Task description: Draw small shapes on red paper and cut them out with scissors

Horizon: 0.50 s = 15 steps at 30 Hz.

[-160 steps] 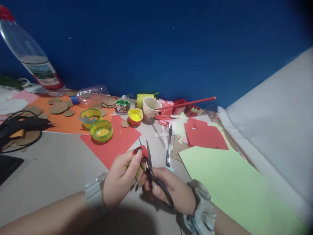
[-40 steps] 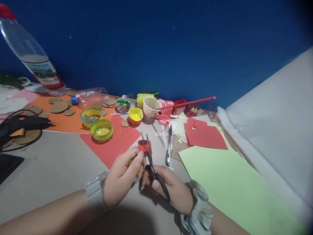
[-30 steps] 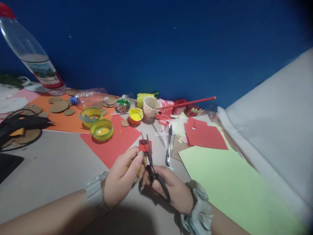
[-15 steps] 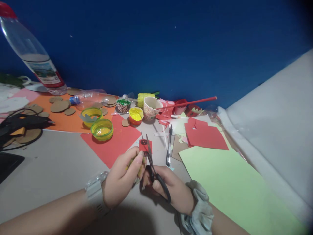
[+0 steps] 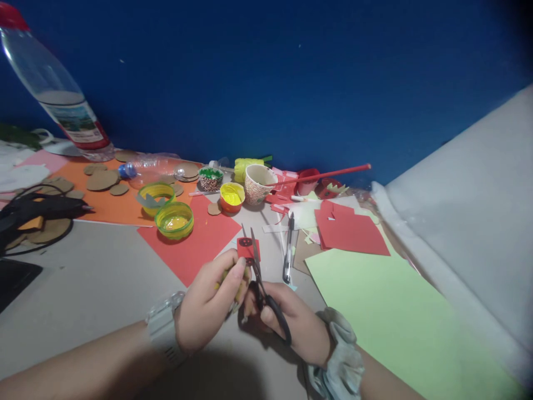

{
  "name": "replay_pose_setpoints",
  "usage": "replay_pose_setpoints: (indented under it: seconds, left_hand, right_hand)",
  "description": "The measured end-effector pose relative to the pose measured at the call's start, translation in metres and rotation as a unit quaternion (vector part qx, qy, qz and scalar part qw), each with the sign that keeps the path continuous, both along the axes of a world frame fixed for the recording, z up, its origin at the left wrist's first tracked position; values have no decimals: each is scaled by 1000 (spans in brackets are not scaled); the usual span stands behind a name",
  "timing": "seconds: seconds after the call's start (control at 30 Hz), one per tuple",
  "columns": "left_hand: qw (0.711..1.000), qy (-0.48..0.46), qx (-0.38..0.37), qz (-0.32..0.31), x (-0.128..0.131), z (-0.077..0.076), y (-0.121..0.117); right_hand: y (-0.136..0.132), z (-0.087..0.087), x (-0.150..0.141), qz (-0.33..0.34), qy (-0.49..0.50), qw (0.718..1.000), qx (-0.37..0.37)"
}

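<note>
My right hand (image 5: 297, 319) is closed round the black handles of a pair of scissors (image 5: 275, 314). Their narrow blades point away from me and stand slightly apart. My left hand (image 5: 212, 300) curls round a small yellow-green piece (image 5: 243, 286), mostly covered by the fingers, so its kind does not show. Just beyond the left fingertips is a small red piece of paper (image 5: 255, 251) with black marks. One blade passes in front of it; whether the left fingers touch this paper cannot be told.
Two yellow-green plastic cups (image 5: 174, 221) stand on red paper (image 5: 208, 244). Behind are a yellow paint cup (image 5: 232, 197), a patterned paper cup (image 5: 255, 186) with a red stick, and a tall bottle (image 5: 75, 119). A pen (image 5: 288, 247) and green paper (image 5: 387, 305) lie rightward; a glue gun (image 5: 45, 205) is left.
The scissors' blade tips have shifted very slightly to the right. Both hands keep nearly the same place and hold.
</note>
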<state>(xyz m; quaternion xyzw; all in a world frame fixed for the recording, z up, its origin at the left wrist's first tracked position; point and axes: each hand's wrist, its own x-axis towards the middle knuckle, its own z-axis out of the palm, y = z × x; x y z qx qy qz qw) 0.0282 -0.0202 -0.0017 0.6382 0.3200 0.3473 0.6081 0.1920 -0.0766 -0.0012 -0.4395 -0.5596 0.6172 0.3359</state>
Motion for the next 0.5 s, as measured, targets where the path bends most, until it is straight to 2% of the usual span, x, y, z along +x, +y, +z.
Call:
replay_pose_setpoints:
  seconds: [0.5]
  left_hand:
    - [1000, -20, -2, 3, -1, -1, 0]
  right_hand:
    - [-1, 0, -1, -2, -4, 1000, -4]
